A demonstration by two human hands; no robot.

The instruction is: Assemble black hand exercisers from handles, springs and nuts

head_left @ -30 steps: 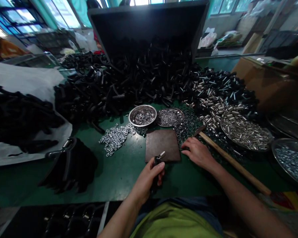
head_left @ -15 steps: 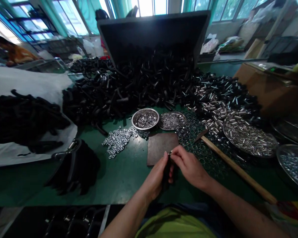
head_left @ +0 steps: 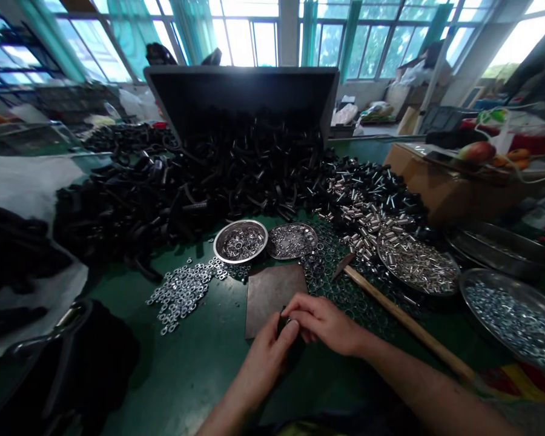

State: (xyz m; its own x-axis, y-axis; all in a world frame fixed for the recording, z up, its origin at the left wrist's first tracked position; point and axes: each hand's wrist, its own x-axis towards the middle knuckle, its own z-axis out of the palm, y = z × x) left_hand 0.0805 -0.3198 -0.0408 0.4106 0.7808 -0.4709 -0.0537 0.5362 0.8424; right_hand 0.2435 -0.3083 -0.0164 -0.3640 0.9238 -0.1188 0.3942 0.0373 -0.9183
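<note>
A dark part (head_left: 282,323) sits clamped in the left hand (head_left: 269,346); the right hand (head_left: 323,322) reaches its top, whether pinching I cannot tell. The step seems two-handed fingerwork, calling for a steady left hold. Just beyond both lies a metal plate (head_left: 266,295); rightward, a hammer (head_left: 386,298).

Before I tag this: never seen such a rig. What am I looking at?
No machine: one camera, worn on a person's head, looks forward and down at their bare left hand and right hand. The left grips a small black part, mostly hidden; the right touches it. On the green tabletop lie a flat brown square-cornered plate, small silver rings to its left and a wooden-handled hammer to its right. Farther back: a round silver metal bowl and a heap of curved black pieces.
</note>
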